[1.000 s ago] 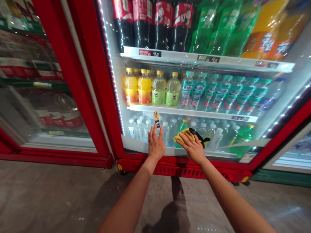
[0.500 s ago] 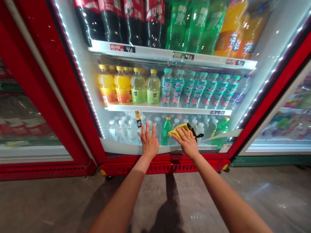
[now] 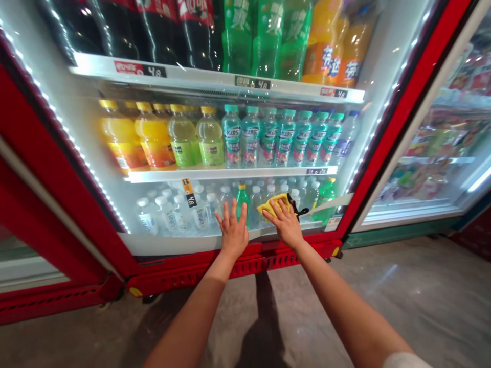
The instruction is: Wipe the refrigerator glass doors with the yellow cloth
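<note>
My right hand (image 3: 284, 224) lies over a yellow cloth (image 3: 274, 205) with a black edge and strap, pressing it against the glass door of a red-framed drinks cooler (image 3: 261, 259). To its left, my left hand (image 3: 233, 232) is spread with fingers apart at the lower glass, with no object in it. Behind the glass near my left fingertips stands a green bottle (image 3: 242, 197). White-capped clear bottles (image 3: 200, 214) fill the bottom shelf. An orange and black price tag (image 3: 188, 192) hangs tilted at the upper left of my left hand.
Above are a shelf (image 3: 230, 175) of yellow, pale green and teal-capped bottles and another shelf (image 3: 215, 79) of cola, green and orange bottles. A second cooler (image 3: 412, 217) stands at the right, and a red-framed one at the left. Grey floor (image 3: 402, 286) lies below.
The view has shifted right, so the cooler appears further left and tilted. Against the shelves, both hands are further right, the left one now near the green bottle. The cloth remains under my right hand.
</note>
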A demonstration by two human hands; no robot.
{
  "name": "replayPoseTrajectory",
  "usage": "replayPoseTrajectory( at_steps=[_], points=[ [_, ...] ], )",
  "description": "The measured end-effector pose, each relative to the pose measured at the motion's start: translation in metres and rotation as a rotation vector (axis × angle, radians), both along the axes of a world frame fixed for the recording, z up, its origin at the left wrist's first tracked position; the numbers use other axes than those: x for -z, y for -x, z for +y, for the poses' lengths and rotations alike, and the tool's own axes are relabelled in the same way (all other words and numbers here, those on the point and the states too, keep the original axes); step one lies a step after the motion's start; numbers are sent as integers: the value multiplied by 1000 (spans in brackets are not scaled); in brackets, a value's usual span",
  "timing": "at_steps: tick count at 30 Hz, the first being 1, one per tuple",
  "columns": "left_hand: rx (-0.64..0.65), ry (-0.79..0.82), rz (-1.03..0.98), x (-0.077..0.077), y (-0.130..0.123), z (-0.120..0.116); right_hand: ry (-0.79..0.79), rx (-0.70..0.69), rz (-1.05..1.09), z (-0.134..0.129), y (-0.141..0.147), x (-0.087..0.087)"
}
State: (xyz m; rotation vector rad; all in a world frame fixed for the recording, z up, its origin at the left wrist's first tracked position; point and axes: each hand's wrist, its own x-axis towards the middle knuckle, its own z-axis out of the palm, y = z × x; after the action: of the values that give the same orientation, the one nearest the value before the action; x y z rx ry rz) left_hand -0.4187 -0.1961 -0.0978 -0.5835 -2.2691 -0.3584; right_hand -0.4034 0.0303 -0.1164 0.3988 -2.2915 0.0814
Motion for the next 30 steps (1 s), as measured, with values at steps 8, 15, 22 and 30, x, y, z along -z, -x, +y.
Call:
replayPoseTrajectory(
  at_steps=[8,15,22,30],
  points=[
    [127,113,74,13,3,19,297,126,140,25,16,-12],
    [135,81,91,21,7,34,86,-45,35,50,9,-17],
    [203,154,138,22,9,41,425,137,202,88,6,32],
    [255,268,159,19,10,68,380,61,199,109,17,-1]
  ],
)
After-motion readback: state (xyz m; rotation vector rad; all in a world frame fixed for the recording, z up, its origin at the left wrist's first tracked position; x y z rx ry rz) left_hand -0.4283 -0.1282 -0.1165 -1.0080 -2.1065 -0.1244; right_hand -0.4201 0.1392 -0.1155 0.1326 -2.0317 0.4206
